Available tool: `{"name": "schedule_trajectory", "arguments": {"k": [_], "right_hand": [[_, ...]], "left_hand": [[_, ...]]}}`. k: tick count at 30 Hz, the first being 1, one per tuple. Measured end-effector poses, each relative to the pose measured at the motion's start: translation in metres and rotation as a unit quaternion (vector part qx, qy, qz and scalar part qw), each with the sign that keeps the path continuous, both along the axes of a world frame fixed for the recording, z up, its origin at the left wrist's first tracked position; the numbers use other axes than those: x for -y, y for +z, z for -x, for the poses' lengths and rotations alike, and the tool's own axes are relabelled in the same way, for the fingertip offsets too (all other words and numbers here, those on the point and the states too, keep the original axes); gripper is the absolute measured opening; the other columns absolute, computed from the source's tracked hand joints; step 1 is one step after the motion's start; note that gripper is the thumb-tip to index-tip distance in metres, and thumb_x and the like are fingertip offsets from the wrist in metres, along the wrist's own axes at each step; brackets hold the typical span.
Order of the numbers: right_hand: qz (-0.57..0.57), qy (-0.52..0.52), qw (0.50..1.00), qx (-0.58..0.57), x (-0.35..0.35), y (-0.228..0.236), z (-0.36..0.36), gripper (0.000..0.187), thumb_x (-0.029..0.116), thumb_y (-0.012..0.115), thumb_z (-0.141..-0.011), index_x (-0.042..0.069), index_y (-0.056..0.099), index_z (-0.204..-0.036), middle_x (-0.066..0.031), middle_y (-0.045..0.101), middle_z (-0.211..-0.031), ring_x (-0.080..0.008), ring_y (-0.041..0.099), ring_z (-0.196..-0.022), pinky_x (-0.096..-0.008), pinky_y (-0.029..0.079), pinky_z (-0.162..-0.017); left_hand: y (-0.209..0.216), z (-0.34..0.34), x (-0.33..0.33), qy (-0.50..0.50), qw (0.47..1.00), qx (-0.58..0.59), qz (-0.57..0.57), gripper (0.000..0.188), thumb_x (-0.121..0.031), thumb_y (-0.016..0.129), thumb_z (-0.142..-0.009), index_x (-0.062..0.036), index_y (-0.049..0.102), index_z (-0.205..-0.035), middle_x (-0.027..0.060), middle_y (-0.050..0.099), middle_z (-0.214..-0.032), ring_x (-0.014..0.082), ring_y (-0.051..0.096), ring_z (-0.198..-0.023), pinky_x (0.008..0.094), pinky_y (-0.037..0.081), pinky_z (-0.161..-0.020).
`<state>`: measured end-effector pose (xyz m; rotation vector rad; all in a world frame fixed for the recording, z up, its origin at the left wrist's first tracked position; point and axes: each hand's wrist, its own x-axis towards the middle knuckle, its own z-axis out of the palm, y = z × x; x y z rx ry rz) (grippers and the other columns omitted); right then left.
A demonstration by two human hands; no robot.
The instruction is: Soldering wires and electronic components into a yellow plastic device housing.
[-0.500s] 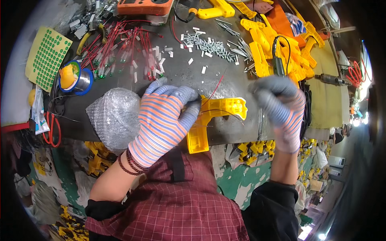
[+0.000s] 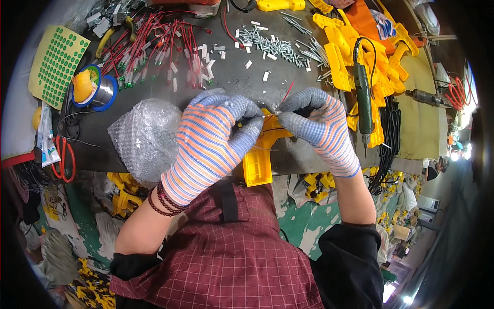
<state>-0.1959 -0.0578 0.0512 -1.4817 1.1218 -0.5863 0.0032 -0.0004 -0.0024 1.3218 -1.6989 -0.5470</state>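
1. A bubble-wrap bundle (image 2: 146, 136) is lying left of your hands on the dark bench (image 2: 226, 77).
2. Your left hand (image 2: 213, 141) is curling over the yellow plastic housing (image 2: 260, 159) at the bench's near edge, gripping it.
3. Your right hand (image 2: 316, 126) is pinching thin wires (image 2: 284, 94) at the housing's top.
4. A green electric screwdriver (image 2: 362, 98) is resting on yellow parts (image 2: 339, 54) further right.

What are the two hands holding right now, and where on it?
Both hands grip the yellow plastic housing at its upper end on the table edge. The left hand covers its top left; the right hand pinches a thin red wire there.
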Motion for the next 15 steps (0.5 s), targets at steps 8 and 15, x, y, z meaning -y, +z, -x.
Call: {"name": "schedule_trajectory", "arguments": {"k": [8, 15], "right_hand": [[0.008, -0.001, 0.999, -0.038, 0.002, 0.001, -0.004, 0.017, 0.007, 0.075, -0.077, 0.0, 0.067, -0.09, -0.0046, 0.068, -0.083, -0.009, 0.061, -0.079, -0.0262, 0.05, -0.075], [0.153, 0.107, 0.976, -0.112, 0.006, 0.008, -0.009, 0.013, 0.008, 0.072, -0.078, 0.0, 0.068, -0.087, -0.0055, 0.067, -0.081, -0.0102, 0.061, -0.078, -0.0269, 0.049, -0.075]], "left_hand": [[0.001, -0.002, 0.005, -0.009, 1.0, 0.018, -0.002, 0.013, -0.015, 0.071, -0.078, -0.0061, 0.069, -0.087, 0.009, 0.069, -0.081, 0.029, 0.065, -0.079, 0.0409, 0.048, -0.09], [-0.001, -0.001, 0.002, 0.014, 1.0, 0.016, 0.007, 0.018, -0.026, 0.07, -0.08, -0.0122, 0.066, -0.09, 0.0085, 0.066, -0.083, 0.0321, 0.062, -0.084, 0.0433, 0.048, -0.077]]}}
